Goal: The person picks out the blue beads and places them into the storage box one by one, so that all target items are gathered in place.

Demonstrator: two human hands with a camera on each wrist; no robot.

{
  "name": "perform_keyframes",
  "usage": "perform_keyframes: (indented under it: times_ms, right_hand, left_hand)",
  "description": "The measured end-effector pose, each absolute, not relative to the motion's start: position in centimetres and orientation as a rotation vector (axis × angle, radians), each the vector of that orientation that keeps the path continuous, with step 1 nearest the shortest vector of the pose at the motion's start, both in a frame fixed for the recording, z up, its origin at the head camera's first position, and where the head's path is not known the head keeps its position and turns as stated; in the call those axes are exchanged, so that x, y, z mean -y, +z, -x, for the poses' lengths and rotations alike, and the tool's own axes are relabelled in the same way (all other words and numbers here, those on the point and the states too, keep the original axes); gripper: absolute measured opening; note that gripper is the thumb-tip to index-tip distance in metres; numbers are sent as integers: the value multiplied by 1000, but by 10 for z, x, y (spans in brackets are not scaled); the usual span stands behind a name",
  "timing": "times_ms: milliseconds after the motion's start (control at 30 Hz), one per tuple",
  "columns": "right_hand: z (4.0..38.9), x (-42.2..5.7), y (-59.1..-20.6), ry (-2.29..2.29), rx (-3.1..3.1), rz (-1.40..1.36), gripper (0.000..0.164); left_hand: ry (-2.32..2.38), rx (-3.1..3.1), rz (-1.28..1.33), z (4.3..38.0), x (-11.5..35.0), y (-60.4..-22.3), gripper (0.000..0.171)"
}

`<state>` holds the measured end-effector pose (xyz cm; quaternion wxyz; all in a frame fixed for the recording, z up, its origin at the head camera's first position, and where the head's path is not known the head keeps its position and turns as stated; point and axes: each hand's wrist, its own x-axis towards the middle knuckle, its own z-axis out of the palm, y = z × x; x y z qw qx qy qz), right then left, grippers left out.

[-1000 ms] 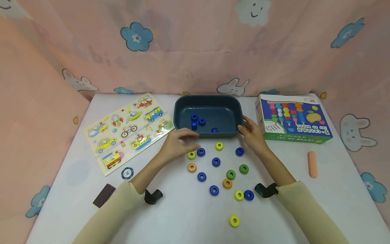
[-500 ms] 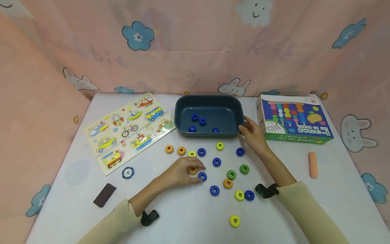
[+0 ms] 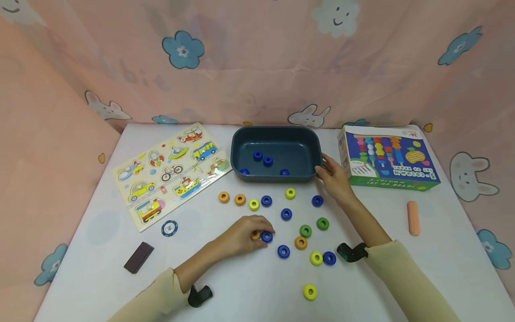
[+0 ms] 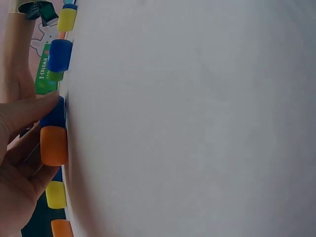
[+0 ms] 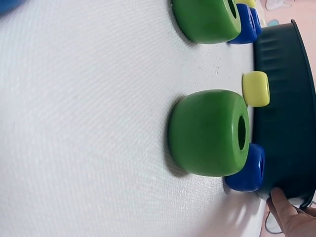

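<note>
My left hand is low over the table, thumb and fingers pinching a blue ring bead. Right beside that bead, within the curve of the same hand, is an orange bead, partly covered in the head view. My right hand grips the right end of a dark teal tray, thumb at its near corner. Inside the tray lie several blue beads. More beads are scattered before it, among them a green bead that looms large in the right wrist view.
A picture puzzle board lies left of the tray, with a poker chip and a dark brown block nearer. To the right stand a bead-set box and a peach-coloured stick. A pink printed curtain hangs behind.
My left hand has come from the tray's front edge down to the blue bead and closed its fingers there. One blue bead in the tray has rolled left. The right hand keeps its place.
</note>
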<state>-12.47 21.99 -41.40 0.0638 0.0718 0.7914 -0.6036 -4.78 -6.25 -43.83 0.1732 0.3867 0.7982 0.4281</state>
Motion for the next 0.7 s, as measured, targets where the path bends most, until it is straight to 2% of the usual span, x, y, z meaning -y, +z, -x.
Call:
perform_keyframes:
  times_ms: [367,700]
  right_hand:
    - [125,-220,-414,-1817,-2379,-223,54]
    - [125,-219,-415,-1824,-2382,-231,54]
  left_hand:
    - [1315,-2317,-1030,68,68,-416,30]
    - [1522,-2476,-923,124,75,-383,29]
